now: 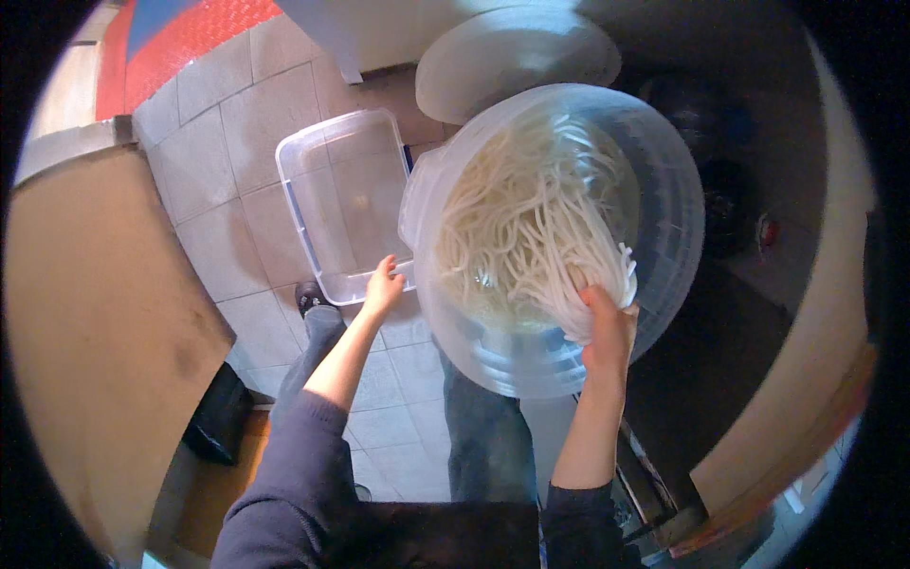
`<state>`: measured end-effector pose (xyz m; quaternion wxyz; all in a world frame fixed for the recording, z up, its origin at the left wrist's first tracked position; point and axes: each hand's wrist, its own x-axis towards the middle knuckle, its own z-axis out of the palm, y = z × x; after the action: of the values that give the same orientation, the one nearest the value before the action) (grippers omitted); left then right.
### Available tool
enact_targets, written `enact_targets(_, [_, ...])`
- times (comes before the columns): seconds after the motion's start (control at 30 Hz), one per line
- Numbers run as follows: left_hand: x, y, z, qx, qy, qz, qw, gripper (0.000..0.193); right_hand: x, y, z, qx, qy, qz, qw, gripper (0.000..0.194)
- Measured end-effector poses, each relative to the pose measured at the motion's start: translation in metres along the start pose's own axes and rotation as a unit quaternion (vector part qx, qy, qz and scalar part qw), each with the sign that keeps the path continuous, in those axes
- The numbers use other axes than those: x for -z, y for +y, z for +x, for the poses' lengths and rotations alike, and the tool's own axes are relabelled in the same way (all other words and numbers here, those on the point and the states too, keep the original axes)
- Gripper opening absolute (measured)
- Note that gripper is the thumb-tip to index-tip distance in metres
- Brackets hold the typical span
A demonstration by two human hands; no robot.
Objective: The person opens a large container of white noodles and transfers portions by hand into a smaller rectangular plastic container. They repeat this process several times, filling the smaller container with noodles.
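My right hand [610, 327] grips a bunch of thick white noodles [540, 220] at the near right inside of a large round translucent plastic tub [672, 235]. The rest of the noodles lie in cloudy liquid in the tub, trailing away from the bunch. Further left, my left hand [386, 288] is over the near right corner of a clear rectangular plastic container [341, 192]. Its fingers are slightly curled and apart, with nothing in them. I cannot tell whether it touches the container's rim. No noodles show in that container.
A round translucent lid [515, 64] stands tilted behind the tub. Grey floor tiles [206, 213] surround the container. At left is a brown countertop [106, 299], with a black bag [222, 416] below its edge. Another tan surface edge [803, 355] curves along the right.
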<state>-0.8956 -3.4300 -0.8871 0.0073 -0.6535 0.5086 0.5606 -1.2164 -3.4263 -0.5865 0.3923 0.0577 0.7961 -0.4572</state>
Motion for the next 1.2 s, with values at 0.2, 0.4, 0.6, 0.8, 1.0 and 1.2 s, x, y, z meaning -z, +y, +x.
enact_targets(0.2, [0.09,0.192,-0.143,-0.215,0.13,-0.076,0.965,0.027,0.037,-0.052,-0.054,0.058,0.051,0.069,0.995,0.052])
enact_targets(0.4, [0.062,0.336,-0.216,-0.457,-0.03,-0.004,0.889,0.069,0.026,-0.1,-0.097,0.039,0.04,0.091,0.994,0.046])
enact_targets(0.6, [-0.013,0.357,-0.186,-0.449,-0.045,-0.209,0.867,0.051,0.017,-0.108,-0.119,0.042,-0.02,0.141,0.989,0.052])
enact_targets(0.8, [-0.036,0.33,-0.142,-0.431,-0.055,-0.058,0.899,0.054,0.053,-0.057,-0.05,-0.008,-0.05,0.187,0.981,0.057])
enact_targets(1.0, [-0.043,0.335,-0.111,-0.227,-0.066,0.186,0.954,0.055,0.053,0.017,-0.041,-0.175,-0.044,0.212,0.96,0.074])
enact_targets(1.2, [-0.031,0.363,-0.142,-0.204,-0.12,0.239,0.942,0.053,0.014,0.063,-0.04,-0.313,-0.184,0.556,0.748,0.078])
